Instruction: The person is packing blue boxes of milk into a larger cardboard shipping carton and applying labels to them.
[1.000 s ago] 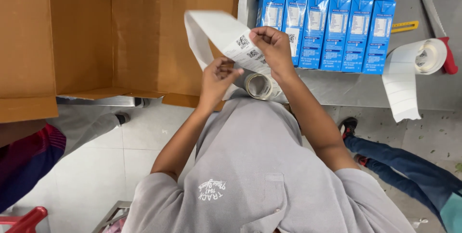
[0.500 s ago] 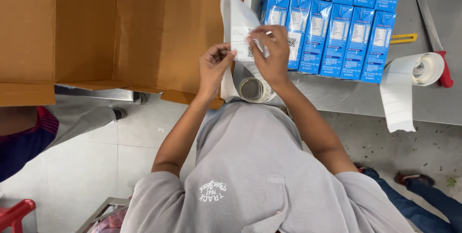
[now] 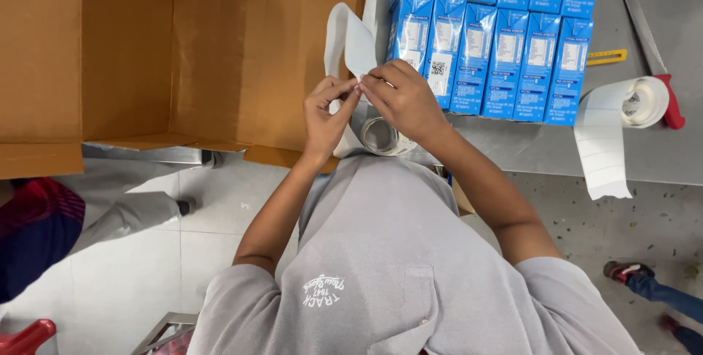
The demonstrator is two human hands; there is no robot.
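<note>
Grey steel worktop (image 3: 644,157) across the right of frame, pale tiled floor below, big open cardboard carton (image 3: 220,54) filling the upper left. Rows of blue cartons (image 3: 505,40) lined up at top centre-right. Second label roll (image 3: 644,102) at right edge, its white strip drooping over the worktop lip; red-handled blade (image 3: 648,32) and yellow cutter (image 3: 606,56) just beyond.

Left hand (image 3: 326,113) and right hand (image 3: 403,98) meeting at centre frame, fingers (image 3: 366,82) pinched on a white label strip (image 3: 348,40) that loops upward against the carton wall. Both pinches closed on the strip, fingertips almost touching. Feeding roll (image 3: 381,135) directly beneath the hands, at the worktop edge, apparently loose.

Risks, as judged:
- Roll near the edge, nothing seen holding it; a tug on the strip likely to drag it off to the floor.
- Loop slack and free; adhesive face could fold on itself or catch the cardboard.
- Peel started at a corner with tight pinch: tearing or creasing probable if pulled unevenly.
- Hanging strip at right prone to snagging.
</note>
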